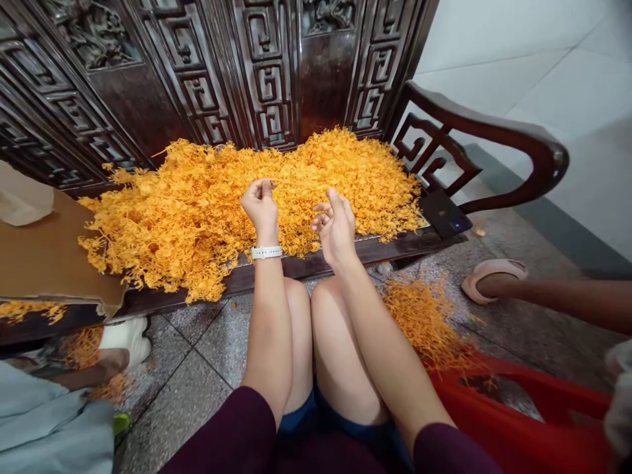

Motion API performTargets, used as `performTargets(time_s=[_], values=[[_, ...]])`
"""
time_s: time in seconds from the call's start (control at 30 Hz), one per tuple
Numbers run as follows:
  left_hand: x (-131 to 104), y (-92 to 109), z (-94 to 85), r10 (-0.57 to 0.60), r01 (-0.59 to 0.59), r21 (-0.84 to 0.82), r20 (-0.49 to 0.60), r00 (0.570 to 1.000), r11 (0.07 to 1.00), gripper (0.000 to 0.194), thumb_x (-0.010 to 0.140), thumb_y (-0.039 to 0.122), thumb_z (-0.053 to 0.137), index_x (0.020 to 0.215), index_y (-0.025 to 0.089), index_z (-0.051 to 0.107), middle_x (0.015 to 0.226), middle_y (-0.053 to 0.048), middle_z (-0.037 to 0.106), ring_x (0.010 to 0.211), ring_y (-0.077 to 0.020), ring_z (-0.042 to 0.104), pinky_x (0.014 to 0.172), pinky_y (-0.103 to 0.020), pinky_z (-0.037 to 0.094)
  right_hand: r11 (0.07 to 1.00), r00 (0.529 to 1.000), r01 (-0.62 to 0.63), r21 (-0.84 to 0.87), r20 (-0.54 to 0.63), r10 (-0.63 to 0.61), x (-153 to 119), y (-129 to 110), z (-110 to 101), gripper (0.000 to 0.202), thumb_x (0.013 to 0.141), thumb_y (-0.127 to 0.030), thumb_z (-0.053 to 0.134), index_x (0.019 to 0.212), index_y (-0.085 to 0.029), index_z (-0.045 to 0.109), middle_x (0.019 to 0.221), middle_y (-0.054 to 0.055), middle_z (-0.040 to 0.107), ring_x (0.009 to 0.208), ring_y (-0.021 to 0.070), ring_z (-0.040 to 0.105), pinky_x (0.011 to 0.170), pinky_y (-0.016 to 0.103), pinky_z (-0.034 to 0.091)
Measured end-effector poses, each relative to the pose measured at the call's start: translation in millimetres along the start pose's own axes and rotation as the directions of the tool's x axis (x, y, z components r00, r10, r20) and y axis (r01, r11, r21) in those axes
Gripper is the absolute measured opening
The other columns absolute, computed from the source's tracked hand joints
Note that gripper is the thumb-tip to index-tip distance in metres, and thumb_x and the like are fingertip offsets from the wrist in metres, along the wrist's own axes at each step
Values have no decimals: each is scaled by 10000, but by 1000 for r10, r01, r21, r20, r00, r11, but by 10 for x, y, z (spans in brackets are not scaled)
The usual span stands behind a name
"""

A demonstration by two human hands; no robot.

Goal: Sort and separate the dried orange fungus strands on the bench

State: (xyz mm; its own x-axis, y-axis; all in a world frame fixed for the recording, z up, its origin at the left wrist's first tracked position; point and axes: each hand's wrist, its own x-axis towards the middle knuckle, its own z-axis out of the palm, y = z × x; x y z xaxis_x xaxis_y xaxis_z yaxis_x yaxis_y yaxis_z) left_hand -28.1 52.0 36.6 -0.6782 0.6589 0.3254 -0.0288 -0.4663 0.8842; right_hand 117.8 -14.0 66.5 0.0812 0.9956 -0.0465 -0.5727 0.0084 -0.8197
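A long heap of orange plastic flower pieces (197,204) lies along the seat of a dark carved wooden bench. Over the middle of the heap is my left hand (261,205), its fingers pinched together; what they hold, if anything, is too small to make out. My right hand (336,227) is to its right, above the heap's front part, with the fingers apart and curled a little and nothing visible in them. The two hands do not touch. A pale band circles my left wrist.
A dark phone (445,214) lies at the bench's right end, beside the curved armrest (494,131). Cardboard (44,257) is at the left. Orange stems (424,316) lie near a red plastic stool (523,421). Other people's feet show on both sides.
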Motion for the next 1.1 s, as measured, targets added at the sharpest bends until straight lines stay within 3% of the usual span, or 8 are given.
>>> performTargets(time_s=[0.1, 0.23, 0.43, 0.53, 0.77, 0.97, 1.1], values=[[12, -19, -19, 16, -18, 25, 76, 997, 1000, 216, 987, 141, 660, 788, 208, 708, 780, -14, 730, 786, -133, 725, 820, -245, 578, 994, 996, 88, -57, 20, -87, 20, 22, 11, 408, 841, -550, 812, 974, -262, 555, 767, -44, 659, 540, 73, 534, 504, 219, 432], [42, -41, -45, 18, -21, 32, 82, 996, 999, 220, 983, 140, 671, 781, 217, 715, 782, -16, 735, 776, -135, 722, 802, -247, 579, 988, 990, 138, -65, 24, -137, 48, 44, -34, 313, 894, -457, 784, 888, -242, 557, 757, -49, 642, 549, 57, 514, 525, 202, 429], [41, -30, -40, 12, -13, 15, 54, 998, 1000, 224, 992, 152, 653, 779, 199, 704, 786, -22, 727, 781, -131, 720, 811, -241, 575, 1000, 999, 12, 5, 35, -13, 78, 55, -78, 241, 948, -335, 726, 843, -215, 546, 745, -47, 609, 549, 49, 494, 511, 184, 395], [38, -21, -42, -5, 5, 43, 7, 1000, 999, 242, 994, 140, 632, 764, 194, 684, 777, -20, 721, 774, -128, 712, 796, -232, 568, 998, 992, -26, 54, 125, 19, 63, 35, -63, 302, 911, -347, 777, 815, -205, 529, 720, -56, 556, 550, 43, 457, 511, 181, 380], [62, -43, -14, -24, 26, 45, -40, 999, 999, 271, 955, 54, 624, 732, 194, 689, 741, -6, 707, 747, -125, 686, 781, -234, 557, 996, 917, -12, 85, 399, -23, -137, -13, 79, 418, 873, -493, 818, 879, -244, 482, 692, -75, 455, 556, 75, 369, 523, 223, 378], [50, -65, 50, -73, 76, 55, -56, 996, 996, 230, 953, 77, 649, 772, 207, 707, 807, -15, 744, 824, -136, 709, 845, -249, 561, 998, 852, 60, 34, 519, -69, -257, -25, 140, 430, 845, -513, 854, 874, -239, 523, 644, -69, 480, 535, 80, 380, 515, 243, 354], [161, -127, -123, -157, 177, 82, -207, 966, 981, 295, 980, 85, 586, 719, 203, 654, 771, -16, 708, 783, -135, 699, 835, -266, 547, 984, 793, 98, 148, 586, -166, -412, -254, 60, 388, 878, -509, 827, 867, -244, 544, 621, -64, 481, 503, 84, 390, 503, 245, 369]])
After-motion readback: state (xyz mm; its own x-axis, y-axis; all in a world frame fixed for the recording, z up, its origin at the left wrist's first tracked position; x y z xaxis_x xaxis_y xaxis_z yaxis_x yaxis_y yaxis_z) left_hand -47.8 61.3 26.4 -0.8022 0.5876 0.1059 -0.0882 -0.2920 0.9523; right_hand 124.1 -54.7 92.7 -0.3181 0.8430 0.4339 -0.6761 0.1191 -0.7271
